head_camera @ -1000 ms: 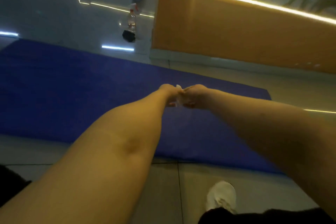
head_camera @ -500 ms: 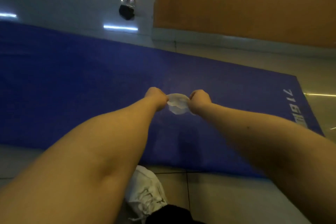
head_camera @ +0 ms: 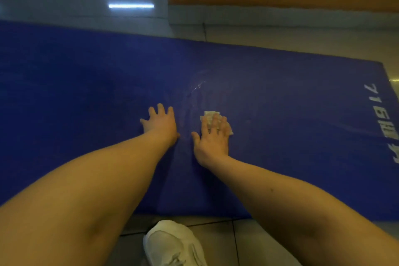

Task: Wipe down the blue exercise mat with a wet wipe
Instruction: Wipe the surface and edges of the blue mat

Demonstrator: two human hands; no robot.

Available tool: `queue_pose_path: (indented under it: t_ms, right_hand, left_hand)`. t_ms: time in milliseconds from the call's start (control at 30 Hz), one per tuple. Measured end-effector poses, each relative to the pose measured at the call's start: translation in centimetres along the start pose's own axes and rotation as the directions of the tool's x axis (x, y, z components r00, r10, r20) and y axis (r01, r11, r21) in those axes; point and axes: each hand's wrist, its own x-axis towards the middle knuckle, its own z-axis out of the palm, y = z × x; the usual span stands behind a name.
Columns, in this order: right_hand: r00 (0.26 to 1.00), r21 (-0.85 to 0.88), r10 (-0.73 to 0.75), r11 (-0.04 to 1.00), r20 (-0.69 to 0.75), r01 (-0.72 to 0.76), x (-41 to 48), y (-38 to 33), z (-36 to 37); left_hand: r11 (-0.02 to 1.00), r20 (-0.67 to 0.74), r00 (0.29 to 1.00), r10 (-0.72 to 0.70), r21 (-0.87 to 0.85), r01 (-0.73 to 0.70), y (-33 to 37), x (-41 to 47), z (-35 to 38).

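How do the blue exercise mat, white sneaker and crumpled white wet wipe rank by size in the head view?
Blue exercise mat
White sneaker, enlarged by nearness to the camera
Crumpled white wet wipe, partly under the right hand

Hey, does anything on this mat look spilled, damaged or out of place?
Only a shiny wet streak on the blue mat, just beyond the right hand pressing the wipe. It looks like moisture from wiping, not damage. The mat lies flat; nothing else stands out.
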Motion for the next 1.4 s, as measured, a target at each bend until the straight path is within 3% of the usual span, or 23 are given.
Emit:
queue_pose_path:
  t_ms: [133,200,267,333,400,500,667,767,833,933,1067,1133,1233,1300,1367,1400]
  right_hand:
    - [0.938,0.034,-0.346,0.938,0.028,0.345,1.6,-3.0,0.5]
    - [0.920,-0.012,-0.392,0.920,0.003,0.392,3.4,-1.7,-0.5]
    - [0.960,-0.042,-0.267,0.964,-0.082,0.264,6.5,0.8,-2.2]
    - [0.990,-0.067,-0.011,0.998,-0.141,0.002,9.5,4.1,-4.1]
    - [0.970,-0.066,0.221,0.971,-0.103,-0.228,11.7,6.3,-6.1]
    - [0.950,0.018,0.305,0.952,-0.060,-0.304,14.3,4.5,-7.0]
    - [0.995,0.025,-0.058,0.998,-0.080,0.060,16.7,-5.3,-4.9]
    - [0.972,-0.029,-0.233,0.972,-0.023,0.232,18.5,-5.6,-5.8]
    - [0.984,-0.066,-0.163,0.985,-0.066,0.158,20.2,-2.6,-7.1]
    - [0.976,-0.011,0.150,0.988,-0.158,-0.154,23.0,3.0,-10.0]
    - [0.938,0.090,0.327,0.944,-0.118,-0.318,26.0,1.3,-11.6]
    - [0.960,0.112,0.249,0.965,-0.131,-0.236,26.9,-2.8,-10.9]
    - [0.995,0.087,-0.031,0.995,-0.098,0.039,26.8,-8.9,-9.2]
    - [0.981,0.046,-0.187,0.981,-0.051,0.190,26.5,-10.0,-8.8]
    - [0.968,0.022,-0.240,0.970,-0.074,0.243,27.6,-8.2,-9.6]
    - [0.974,0.021,-0.199,0.979,-0.105,0.202,28.2,-6.6,-10.2]
  left_hand:
    - [1.000,-0.015,1.000,-0.021,0.002,0.021,-0.9,2.1,-1.0]
    - [1.000,-0.016,0.999,-0.029,0.012,0.029,-1.4,2.9,-1.6]
    - [0.999,-0.016,1.000,-0.027,0.023,0.028,-1.9,4.1,-2.3]
    - [0.999,0.007,0.999,-0.036,0.031,0.035,-2.2,4.9,-2.8]
    - [0.999,0.056,0.998,-0.043,-0.005,0.043,-2.3,5.5,-3.0]
    - [0.998,0.094,0.995,-0.043,-0.045,0.047,-2.4,6.0,-2.7]
    - [0.995,0.106,0.992,-0.062,-0.071,0.070,-2.0,6.9,-2.7]
    - [0.995,0.124,0.990,-0.073,-0.065,0.082,-1.8,7.3,-2.9]
    - [0.995,0.131,0.989,-0.065,-0.067,0.074,-1.9,7.5,-2.7]
    - [0.996,0.120,0.992,-0.050,-0.065,0.058,-2.0,7.9,-2.3]
    - [0.996,0.115,0.992,-0.045,-0.073,0.053,-2.0,7.8,-2.1]
    - [0.996,0.112,0.993,-0.043,-0.070,0.051,-2.0,7.8,-2.1]
    - [0.996,0.114,0.992,-0.046,-0.071,0.054,-2.1,7.9,-2.1]
    - [0.996,0.116,0.992,-0.049,-0.074,0.058,-2.1,7.9,-2.0]
    - [0.996,0.118,0.992,-0.049,-0.066,0.058,-2.1,8.0,-2.1]
    - [0.997,0.120,0.992,-0.045,-0.064,0.053,-2.1,8.0,-2.1]
